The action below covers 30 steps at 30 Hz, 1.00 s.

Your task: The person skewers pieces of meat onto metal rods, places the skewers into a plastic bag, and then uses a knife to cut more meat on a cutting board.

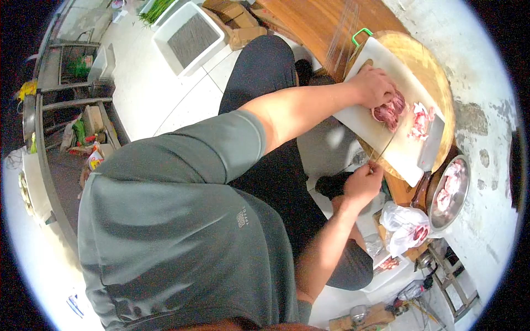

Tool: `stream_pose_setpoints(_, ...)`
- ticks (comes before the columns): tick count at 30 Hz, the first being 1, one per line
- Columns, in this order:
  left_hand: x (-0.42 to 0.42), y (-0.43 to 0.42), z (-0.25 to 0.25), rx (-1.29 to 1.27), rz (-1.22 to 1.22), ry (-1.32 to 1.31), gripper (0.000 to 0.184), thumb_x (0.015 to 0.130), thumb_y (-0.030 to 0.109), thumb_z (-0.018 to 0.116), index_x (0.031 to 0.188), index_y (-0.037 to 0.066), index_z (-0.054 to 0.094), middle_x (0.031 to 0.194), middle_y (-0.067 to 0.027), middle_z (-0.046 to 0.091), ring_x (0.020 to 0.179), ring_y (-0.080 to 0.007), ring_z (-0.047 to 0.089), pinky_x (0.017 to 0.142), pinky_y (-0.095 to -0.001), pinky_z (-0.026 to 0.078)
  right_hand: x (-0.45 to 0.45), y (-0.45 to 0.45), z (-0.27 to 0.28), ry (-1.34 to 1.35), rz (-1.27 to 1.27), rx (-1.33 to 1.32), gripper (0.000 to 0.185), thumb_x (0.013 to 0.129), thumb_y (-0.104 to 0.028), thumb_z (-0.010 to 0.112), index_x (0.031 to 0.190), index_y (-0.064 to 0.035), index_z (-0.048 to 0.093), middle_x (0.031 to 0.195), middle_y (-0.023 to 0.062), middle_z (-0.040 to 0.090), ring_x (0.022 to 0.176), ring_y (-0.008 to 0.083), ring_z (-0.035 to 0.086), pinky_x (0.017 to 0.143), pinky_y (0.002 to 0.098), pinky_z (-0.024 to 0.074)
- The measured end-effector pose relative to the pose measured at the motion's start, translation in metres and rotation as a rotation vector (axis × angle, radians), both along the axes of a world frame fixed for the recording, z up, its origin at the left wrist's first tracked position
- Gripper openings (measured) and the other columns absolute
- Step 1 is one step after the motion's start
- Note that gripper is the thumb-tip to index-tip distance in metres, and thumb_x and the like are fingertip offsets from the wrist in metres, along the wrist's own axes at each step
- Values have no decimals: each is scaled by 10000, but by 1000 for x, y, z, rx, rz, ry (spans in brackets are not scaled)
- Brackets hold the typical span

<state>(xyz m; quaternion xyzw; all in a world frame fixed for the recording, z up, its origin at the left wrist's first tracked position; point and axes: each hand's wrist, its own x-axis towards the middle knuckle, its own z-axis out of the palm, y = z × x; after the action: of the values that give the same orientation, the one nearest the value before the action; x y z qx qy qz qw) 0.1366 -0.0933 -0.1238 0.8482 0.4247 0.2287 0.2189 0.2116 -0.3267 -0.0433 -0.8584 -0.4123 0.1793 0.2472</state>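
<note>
My left hand (pixel 375 88) presses with bent fingers on a dark red piece of meat (pixel 391 112) on the white cutting board (pixel 369 118). Below it in the view, my right hand (pixel 363 183) grips a thin knife (pixel 382 150), its blade reaching over the board towards the meat's lower edge. Whether blade and meat touch is unclear. Beside the meat lie pale pink scraps (pixel 420 121). A broad cleaver (pixel 431 144) rests along the board's right side, its dark handle hanging past the edge. A round wooden block (pixel 445 91) shows under the board.
A metal bowl (pixel 465 185) holding pale meat and a plastic bag (pixel 398 216) with red meat stand below the board. A white tub (pixel 160 39) is on the floor at upper left, near cardboard boxes (pixel 237 25). A rack (pixel 55 204) stands far left.
</note>
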Motion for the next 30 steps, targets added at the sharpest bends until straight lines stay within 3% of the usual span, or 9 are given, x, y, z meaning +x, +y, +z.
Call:
stream_pose_setpoints(3, 3, 2, 8, -88, 53, -10, 302, 890, 387, 591, 1087, 229, 758, 1244, -2, 667, 1245, -243, 523, 1073, -506, 310, -3, -5, -27, -11, -15, 82, 230, 931, -126, 554, 1050, 44, 652, 951, 219, 700, 886, 343, 672, 824, 396, 512)
stream_pose_setpoints(7, 7, 3, 21, -170, 101, 41, 316, 875, 377, 600, 1117, 238, 748, 1194, -53, 684, 1225, -248, 532, 1055, -494, 317, -8, -6, -43, 68, -42, 163, 223, 933, -134, 560, 1026, 49, 647, 946, 218, 698, 884, 345, 669, 824, 405, 511)
stream_pose_setpoints(16, 11, 3, 20, -136, 117, 117, 333, 891, 372, 589, 1140, 204, 733, 1259, -53, 636, 1258, -262, 501, 1074, -493, 305, -13, -5, -47, 100, -93, 185, 222, 939, -158, 558, 998, 36, 647, 928, 218, 699, 881, 361, 673, 806, 413, 512)
stream_pose_setpoints(19, 15, 7, 4, -18, 131, 60, 294, 881, 393, 598, 1102, 268, 747, 1142, -62, 707, 1117, -304, 620, 1001, -578, 368, -11, -1, -53, 73, -83, 207, 222, 941, -160, 558, 995, 35, 648, 908, 212, 700, 860, 358, 674, 790, 415, 513)
stream_pose_setpoints(30, 13, 8, 2, 10, 132, 12, 297, 871, 403, 614, 1076, 240, 755, 1069, -95, 718, 1062, -330, 643, 944, -560, 415, -9, 18, -69, 65, -80, 254, 247, 953, -185, 530, 977, 36, 636, 813, 190, 687, 761, 323, 668, 740, 406, 505)
